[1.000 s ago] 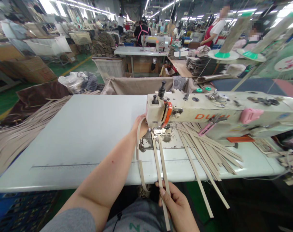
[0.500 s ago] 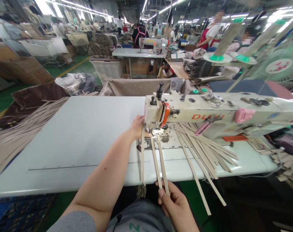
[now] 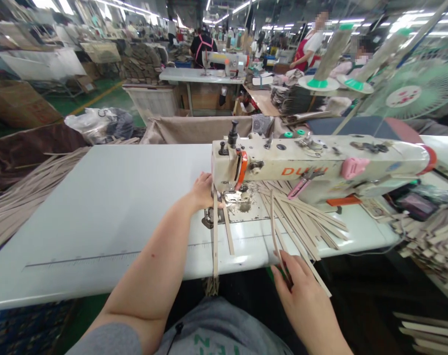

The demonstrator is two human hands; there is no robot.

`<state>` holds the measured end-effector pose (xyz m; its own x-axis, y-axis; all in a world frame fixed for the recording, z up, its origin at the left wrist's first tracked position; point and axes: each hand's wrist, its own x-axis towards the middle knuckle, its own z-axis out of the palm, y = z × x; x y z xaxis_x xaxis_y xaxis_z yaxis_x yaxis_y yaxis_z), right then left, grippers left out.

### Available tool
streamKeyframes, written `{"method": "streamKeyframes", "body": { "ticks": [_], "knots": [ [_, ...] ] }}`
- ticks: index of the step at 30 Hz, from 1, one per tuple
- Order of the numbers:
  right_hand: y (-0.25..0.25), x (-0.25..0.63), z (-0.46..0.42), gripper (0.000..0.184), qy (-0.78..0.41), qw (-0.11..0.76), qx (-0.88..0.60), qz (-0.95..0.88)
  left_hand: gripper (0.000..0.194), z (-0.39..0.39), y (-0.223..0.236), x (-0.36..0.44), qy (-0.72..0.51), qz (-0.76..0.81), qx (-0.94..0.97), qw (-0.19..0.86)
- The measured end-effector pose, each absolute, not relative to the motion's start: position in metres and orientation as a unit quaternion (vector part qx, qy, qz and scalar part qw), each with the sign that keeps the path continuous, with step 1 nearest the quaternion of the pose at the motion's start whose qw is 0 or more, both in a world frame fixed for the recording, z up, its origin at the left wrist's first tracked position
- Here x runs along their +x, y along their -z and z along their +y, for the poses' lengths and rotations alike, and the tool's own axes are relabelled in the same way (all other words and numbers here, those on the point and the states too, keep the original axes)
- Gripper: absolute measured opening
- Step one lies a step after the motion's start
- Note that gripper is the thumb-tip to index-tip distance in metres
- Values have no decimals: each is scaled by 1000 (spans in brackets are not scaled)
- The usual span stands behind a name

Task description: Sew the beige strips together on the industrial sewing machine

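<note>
My left hand (image 3: 202,192) is beside the needle area of the sewing machine (image 3: 276,160), its fingertips partly hidden behind the machine head. Its thumb presses at the upper end of a short beige fabric strip (image 3: 228,231) that lies on the table towards me. A longer beige strip (image 3: 215,236) hangs down in front of that hand and over the table's front edge. To the right, my right hand (image 3: 301,291) holds a slightly bowed loose strip (image 3: 274,222) between thumb and fingers. That strip is over a fanned pile of similar strips (image 3: 309,219).
The white table (image 3: 135,207) has a ruler line along its front. Bundled strips (image 3: 42,190) drape at the left, and more are stacked (image 3: 434,246) at the right. Thread cones (image 3: 329,59) and a fan (image 3: 405,96) stand behind the machine. Co-workers are farther back.
My right hand has moved right from the front of the needle area, carrying one of the two strips it held to the pile. The other strip stays by my left hand.
</note>
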<state>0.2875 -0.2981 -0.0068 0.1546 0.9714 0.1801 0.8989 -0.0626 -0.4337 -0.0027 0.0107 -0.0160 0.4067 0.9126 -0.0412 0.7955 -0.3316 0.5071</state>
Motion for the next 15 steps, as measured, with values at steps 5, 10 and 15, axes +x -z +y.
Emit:
{"method": "streamKeyframes", "body": {
  "ticks": [5, 10, 15],
  "knots": [
    [11, 298, -300, 40, 76, 124, -731, -667, 85, 12, 20, -3, -149, 524, 807, 227],
    [25, 303, -306, 43, 62, 106, -744, -656, 86, 15, 22, -4, -144, 519, 809, 236],
    [20, 298, -303, 42, -160, 249, -765, -572, 87, 13, 22, -8, -155, 522, 800, 250]
  ]
}}
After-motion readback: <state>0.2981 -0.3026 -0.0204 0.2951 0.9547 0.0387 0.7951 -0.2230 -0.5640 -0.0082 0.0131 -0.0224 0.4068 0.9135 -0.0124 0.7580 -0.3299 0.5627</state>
